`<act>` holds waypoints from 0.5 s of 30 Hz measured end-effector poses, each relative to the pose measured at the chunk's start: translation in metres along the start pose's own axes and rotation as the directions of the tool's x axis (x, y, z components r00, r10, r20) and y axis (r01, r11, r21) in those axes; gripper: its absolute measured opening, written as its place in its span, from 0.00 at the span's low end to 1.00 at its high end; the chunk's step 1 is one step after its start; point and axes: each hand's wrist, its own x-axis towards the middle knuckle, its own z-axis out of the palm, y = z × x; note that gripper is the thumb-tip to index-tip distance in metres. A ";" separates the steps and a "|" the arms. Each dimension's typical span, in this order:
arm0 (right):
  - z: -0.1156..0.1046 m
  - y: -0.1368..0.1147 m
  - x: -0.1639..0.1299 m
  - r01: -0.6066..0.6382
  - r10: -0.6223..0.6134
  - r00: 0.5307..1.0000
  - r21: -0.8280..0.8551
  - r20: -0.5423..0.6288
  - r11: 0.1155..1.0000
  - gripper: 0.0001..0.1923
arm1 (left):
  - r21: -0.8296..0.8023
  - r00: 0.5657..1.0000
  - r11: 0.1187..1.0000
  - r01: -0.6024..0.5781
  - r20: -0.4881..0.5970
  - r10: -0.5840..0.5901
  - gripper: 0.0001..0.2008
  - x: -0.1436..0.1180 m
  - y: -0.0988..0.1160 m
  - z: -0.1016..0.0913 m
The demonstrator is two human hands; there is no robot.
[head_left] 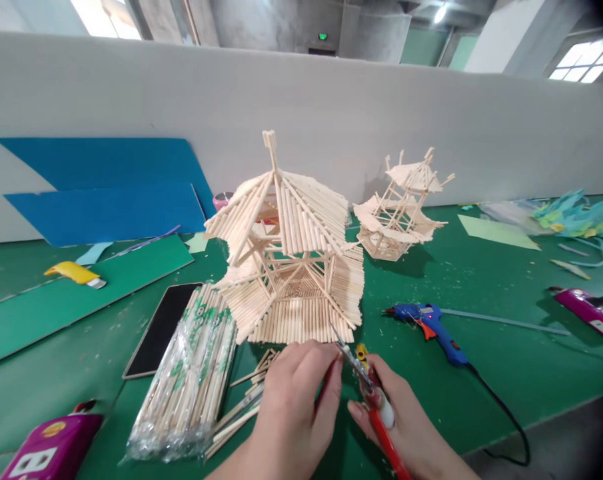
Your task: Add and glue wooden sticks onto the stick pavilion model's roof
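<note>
My right hand (404, 410) is wrapped round a pair of red-handled scissors (356, 365), blades pointing up and to the left. Close beside the blades, my left hand (298, 393) has its fingers pinched together; what they hold, if anything, is hidden. Just beyond both hands stands a pavilion model (301, 267) made of wooden sticks, with a sloped roof and a flared lower tier. Short loose sticks (254, 377) lie to the left of my left hand, partly covered by it. Behind the scissors a small yellow object (362, 351) shows in part.
A plastic-wrapped bundle of sticks (186, 380) overlaps a dark phone-like slab (161, 327) on the left. To the right lies a blue glue gun (431, 323) with a cord. A smaller stick model (401, 207) stands behind. A yellow cutter (75, 272) rests on green board (131, 270).
</note>
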 end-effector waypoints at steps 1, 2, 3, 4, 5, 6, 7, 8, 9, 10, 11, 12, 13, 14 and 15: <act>0.002 0.003 0.001 0.010 -0.010 1.000 0.013 0.003 1.000 0.11 | 0.050 0.998 0.997 -0.053 -0.018 0.054 0.06 -0.002 -0.002 0.002; 0.004 0.005 0.002 0.021 -0.021 1.000 0.027 0.010 0.999 0.11 | 0.089 0.994 0.991 -0.099 -0.028 0.102 0.07 -0.003 -0.004 0.002; 0.006 0.007 0.003 0.032 -0.033 0.999 0.038 0.024 0.999 0.12 | 0.109 0.991 0.986 -0.127 -0.029 0.131 0.07 -0.004 -0.006 0.003; 0.007 0.009 0.003 0.041 -0.043 0.998 0.041 0.041 0.998 0.12 | 0.103 0.991 0.986 -0.132 -0.020 0.135 0.07 -0.004 -0.008 0.002; 0.007 0.011 0.003 0.049 -0.051 0.997 0.036 0.060 0.998 0.13 | 0.069 0.994 0.991 -0.112 0.000 0.112 0.07 -0.003 -0.008 0.001; 0.008 0.012 0.002 0.052 -0.054 0.996 0.026 0.068 0.998 0.15 | 0.014 0.997 0.998 -0.068 0.028 0.068 0.08 -0.001 -0.008 -0.001; 0.007 0.013 0.001 0.050 -0.051 0.997 0.014 0.066 0.999 0.17 | -0.046 0.998 0.999 -0.003 0.065 0.006 0.09 0.000 -0.008 -0.003; 0.007 0.014 0.000 0.045 -0.045 0.998 0.005 0.050 0.999 0.19 | -0.100 0.993 0.993 0.067 0.104 -0.056 0.10 0.002 -0.007 -0.005; 0.008 0.014 -0.001 0.036 -0.036 0.999 0.003 0.027 0.999 0.21 | -0.143 0.985 0.982 0.123 0.141 -0.103 0.10 0.004 -0.006 -0.007; 0.008 0.015 -0.003 0.022 -0.022 1.000 0.011 0.007 1.000 0.23 | -0.175 0.977 0.972 0.155 0.171 -0.125 0.10 0.006 -0.006 -0.008; 0.008 0.015 -0.004 -0.003 0.003 1.000 0.027 0.001 1.000 0.24 | -0.194 0.972 0.966 0.170 0.193 -0.132 0.11 0.007 -0.005 -0.010; 0.008 0.015 -0.005 -0.037 0.037 0.999 0.046 0.006 0.998 0.24 | -0.208 0.970 0.963 0.169 0.208 -0.126 0.11 0.008 -0.005 -0.011; 0.009 0.016 -0.005 -0.075 0.074 0.997 0.060 0.021 0.995 0.23 | -0.217 0.968 0.963 0.162 0.223 -0.112 0.12 0.009 -0.004 -0.012; 0.009 0.016 -0.005 -0.111 0.109 0.994 0.068 0.034 0.991 0.22 | -0.220 0.966 0.963 0.157 0.236 -0.103 0.12 0.009 -0.004 -0.013; 0.009 0.017 -0.004 -0.138 0.135 0.990 0.070 0.044 0.988 0.20 | -0.220 0.965 0.963 0.156 0.243 -0.101 0.12 0.009 -0.003 -0.014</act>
